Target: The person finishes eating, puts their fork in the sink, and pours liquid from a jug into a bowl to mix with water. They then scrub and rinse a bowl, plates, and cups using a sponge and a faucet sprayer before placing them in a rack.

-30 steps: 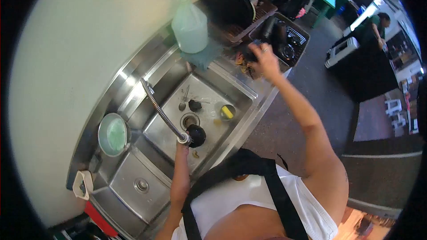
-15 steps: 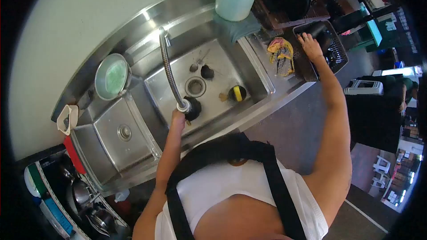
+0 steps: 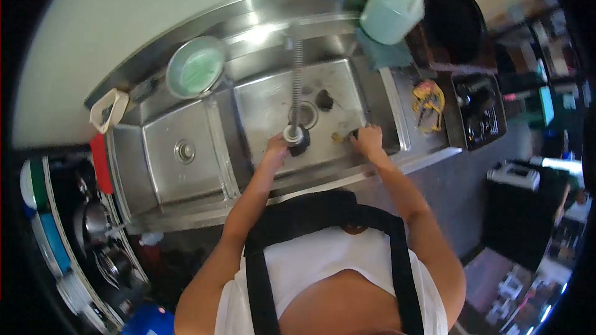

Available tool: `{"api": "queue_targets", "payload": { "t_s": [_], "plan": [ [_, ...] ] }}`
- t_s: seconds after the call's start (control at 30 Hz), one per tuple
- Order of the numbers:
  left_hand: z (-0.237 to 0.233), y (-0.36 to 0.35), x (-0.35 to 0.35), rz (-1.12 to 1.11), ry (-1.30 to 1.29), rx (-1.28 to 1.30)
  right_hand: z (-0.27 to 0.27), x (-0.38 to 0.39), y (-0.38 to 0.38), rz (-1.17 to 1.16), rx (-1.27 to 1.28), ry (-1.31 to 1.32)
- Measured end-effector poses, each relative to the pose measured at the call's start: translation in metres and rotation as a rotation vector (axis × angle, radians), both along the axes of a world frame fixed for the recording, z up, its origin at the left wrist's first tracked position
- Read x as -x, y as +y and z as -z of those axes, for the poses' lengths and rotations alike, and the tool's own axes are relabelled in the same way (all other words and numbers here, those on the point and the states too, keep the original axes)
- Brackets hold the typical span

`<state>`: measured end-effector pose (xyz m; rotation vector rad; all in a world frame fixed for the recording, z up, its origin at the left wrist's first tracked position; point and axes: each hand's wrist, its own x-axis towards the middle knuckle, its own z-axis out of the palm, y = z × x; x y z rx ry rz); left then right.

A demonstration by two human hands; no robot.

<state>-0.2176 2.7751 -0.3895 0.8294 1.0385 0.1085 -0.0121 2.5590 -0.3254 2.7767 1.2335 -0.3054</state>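
My left hand (image 3: 275, 147) grips the spray nozzle (image 3: 292, 134) at the end of the flexible faucet hose (image 3: 297, 74), holding it low over the middle sink basin (image 3: 264, 108). A round dark object (image 3: 302, 146) sits in the basin just beside the nozzle. My right hand (image 3: 368, 139) reaches into the basin's right front corner and lies over a small dark cup (image 3: 353, 133), which it mostly hides. Whether it grips the cup I cannot tell. Near the drain (image 3: 305, 113) lies another dark item (image 3: 324, 99).
A green bowl (image 3: 195, 71) sits on the back ledge, with a pale green jug (image 3: 392, 6) at the far right. A yellow rag (image 3: 428, 102) and a black crate (image 3: 478, 111) lie right of the sink. The left basin (image 3: 161, 170) adjoins; racks of cookware (image 3: 74, 223) stand lower left.
My right hand has left the black crate and come down into the sink's right front corner. The view has swung, and my left hand still holds the nozzle.
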Motion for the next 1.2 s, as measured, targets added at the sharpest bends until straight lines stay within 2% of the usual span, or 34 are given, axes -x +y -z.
{"api": "queue_targets", "payload": {
  "t_s": [0.03, 0.07, 0.17, 0.2, 0.27, 0.33, 0.37, 0.43, 0.5, 0.53, 0.6, 0.63, 0.67, 0.7, 0.73, 0.77, 0.83, 0.87, 0.9, 0.93, 0.97, 1.0, 1.07, 1.1, 1.2],
  "plan": [
    [-0.003, 0.003, 0.003, 0.08, -0.026, -0.021, 0.005, 0.005, 0.005, -0.046, -0.007, -0.006],
    [-0.007, 0.006, 0.005, 0.159, -0.051, -0.045, 0.008, 0.007, 0.01, 0.02, 0.018, -0.002],
    [-0.058, 0.007, 0.005, 0.127, -0.049, 0.05, 0.002, 0.009, 0.02, 0.215, 0.013, 0.007],
    [-0.055, 0.009, 0.007, 0.106, -0.056, 0.043, 0.003, 0.006, 0.02, 0.194, 0.007, 0.001],
    [-0.04, 0.009, 0.011, 0.072, -0.092, 0.042, 0.006, 0.001, 0.014, 0.323, 0.018, -0.061],
    [-0.029, 0.014, 0.015, 0.093, -0.156, 0.04, 0.013, 0.003, 0.006, 0.297, 0.073, -0.038],
    [-0.048, 0.016, 0.018, 0.081, -0.188, 0.127, 0.018, 0.003, 0.005, 0.276, 0.128, -0.013],
    [-0.054, 0.015, 0.02, 0.056, -0.234, 0.225, 0.039, 0.003, -0.001, 0.308, 0.121, -0.008],
    [-0.032, 0.021, 0.023, 0.105, -0.164, 0.154, 0.055, 0.002, -0.004, 0.443, 0.045, 0.046],
    [-0.021, 0.023, 0.024, 0.099, -0.165, 0.154, 0.06, 0.002, -0.008, 0.437, 0.044, 0.045],
    [-0.004, 0.027, 0.023, 0.184, -0.053, 0.018, 0.06, -0.002, -0.011, 0.485, -0.112, 0.076],
    [0.004, 0.027, 0.023, 0.188, -0.052, 0.017, 0.054, -0.008, -0.013, 0.486, -0.244, 0.135],
    [0.01, 0.026, 0.024, 0.131, -0.104, 0.087, 0.005, 0.0, -0.002, 0.471, -0.33, 0.27],
    [0.016, 0.027, 0.023, 0.073, -0.159, 0.155, -0.01, -0.003, 0.003, 0.455, -0.45, 0.128],
    [0.025, 0.029, 0.023, 0.076, -0.166, 0.15, -0.029, -0.01, 0.009, 0.458, -0.697, 0.222],
    [0.038, 0.028, 0.024, 0.09, -0.166, 0.108, -0.08, -0.005, 0.035, 0.525, -0.72, 0.264],
    [0.06, 0.025, 0.027, 0.119, -0.16, 0.066, -0.171, 0.011, 0.091, 0.161, -0.922, -0.014],
    [0.069, 0.022, 0.024, 0.113, -0.177, 0.09, -0.221, 0.035, 0.13, 0.159, -0.947, 0.056],
    [0.072, 0.02, 0.021, 0.109, -0.196, 0.112, -0.261, 0.063, 0.175, 0.033, -1.123, 0.155],
    [0.066, 0.017, 0.018, 0.124, -0.203, 0.108, -0.275, 0.073, 0.207, -0.177, -1.117, 0.07],
    [0.054, 0.015, 0.018, 0.082, -0.216, 0.086, -0.276, 0.076, 0.241, -0.35, -1.018, 0.032],
    [0.042, 0.016, 0.018, 0.034, -0.228, 0.061, -0.278, 0.092, 0.279, -0.385, -0.935, 0.155],
    [0.025, 0.024, 0.023, 0.111, -0.222, 0.05, -0.23, 0.108, 0.352, -0.5, -0.841, 0.18],
    [0.021, 0.028, 0.024, 0.185, -0.211, 0.045, -0.192, 0.11, 0.396, -0.638, -0.733, 0.089],
    [0.021, 0.026, 0.019, 0.172, -0.111, -0.063, -0.148, 0.134, 0.457, -0.77, -0.497, -0.05]
  ]
}}
